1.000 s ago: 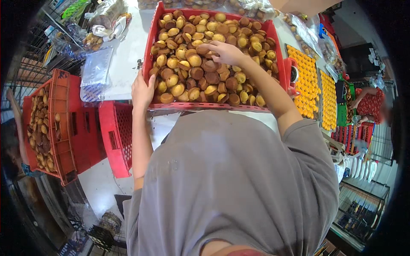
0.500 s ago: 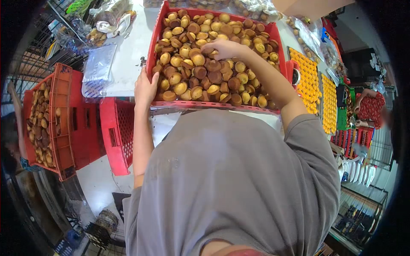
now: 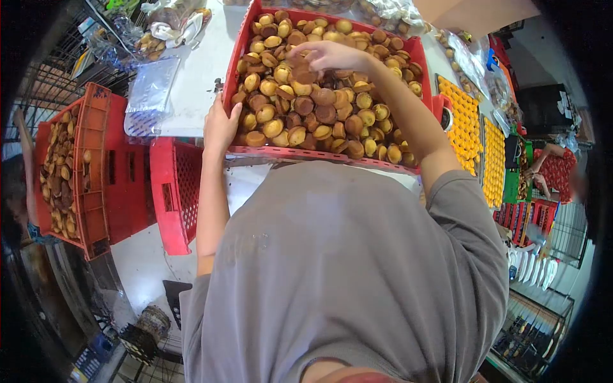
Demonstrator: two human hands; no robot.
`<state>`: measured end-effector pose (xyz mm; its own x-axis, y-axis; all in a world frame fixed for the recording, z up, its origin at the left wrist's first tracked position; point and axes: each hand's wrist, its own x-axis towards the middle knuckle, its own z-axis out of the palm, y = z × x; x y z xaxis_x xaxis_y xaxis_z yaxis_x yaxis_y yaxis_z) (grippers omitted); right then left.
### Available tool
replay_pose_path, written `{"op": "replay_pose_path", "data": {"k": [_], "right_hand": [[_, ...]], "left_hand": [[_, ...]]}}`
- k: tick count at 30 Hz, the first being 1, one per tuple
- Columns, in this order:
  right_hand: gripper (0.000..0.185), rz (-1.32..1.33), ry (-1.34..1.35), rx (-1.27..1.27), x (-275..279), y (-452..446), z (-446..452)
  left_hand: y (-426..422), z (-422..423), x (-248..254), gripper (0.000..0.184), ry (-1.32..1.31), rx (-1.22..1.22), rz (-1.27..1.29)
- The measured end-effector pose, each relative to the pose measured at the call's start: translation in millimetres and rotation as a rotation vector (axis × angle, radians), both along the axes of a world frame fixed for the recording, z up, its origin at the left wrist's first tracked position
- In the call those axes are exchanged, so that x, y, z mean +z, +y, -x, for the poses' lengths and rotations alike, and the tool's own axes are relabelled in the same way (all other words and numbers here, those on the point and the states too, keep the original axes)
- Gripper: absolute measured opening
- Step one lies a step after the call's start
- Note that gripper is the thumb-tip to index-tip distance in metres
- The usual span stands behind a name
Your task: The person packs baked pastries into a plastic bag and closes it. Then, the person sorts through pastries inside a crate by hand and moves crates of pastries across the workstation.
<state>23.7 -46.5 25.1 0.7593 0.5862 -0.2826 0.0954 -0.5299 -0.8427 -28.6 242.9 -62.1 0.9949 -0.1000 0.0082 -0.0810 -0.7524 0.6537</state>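
Note:
A large red crate full of small round cakes, some golden and some dark brown, stands on the white table in front of me. My left hand grips the crate's left wall near its front corner, thumb on the inner side. Over the far middle of the pile, my right hand reaches in from the right with its fingers parted. A brown cake, blurred by motion, is right under those fingertips. No firm grip on it shows.
To the left are an orange-red crate of cakes and a red crate. Plastic bags lie on the table. Trays of yellow pieces and a red cup are at right. Another person stands far right.
My right hand has lifted slightly and shifted, its fingers spreading apart above the cakes. My left hand stays on the crate wall. The whole view has tilted a little.

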Motion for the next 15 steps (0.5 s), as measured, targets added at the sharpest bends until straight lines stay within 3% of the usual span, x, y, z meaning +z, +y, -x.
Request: {"op": "replay_pose_path", "data": {"k": [7,9,10,12,14,15], "right_hand": [[0.045,0.068,-0.002,0.069,-21.9,29.8,-5.5],[0.042,-0.06,-0.345,0.145,-29.5,26.2,-12.9],[0.031,0.093,-0.256,0.079,0.2,26.6,-3.8],[0.022,0.314,-0.37,0.116,-14.4,0.8,-18.4],[0.019,0.449,-0.269,0.098,-8.6,-13.4,-10.8],[0.022,0.557,-0.332,0.244,-24.9,-26.0,-12.6]], "left_hand": [[0.6,0.5,-1.1,0.055,0.014,0.0,-0.014],[-0.5,1.3,3.1,0.055,0.014,0.003,-0.007],[0.1,2.0,3.7,0.055,0.015,0.005,-0.001],[1.7,0.6,-0.6,0.055,0.017,0.004,-0.007],[1.6,-0.3,-2.5,0.055,0.016,-0.001,-0.009],[1.3,-0.6,-2.4,0.055,0.016,-0.002,-0.015]]}}
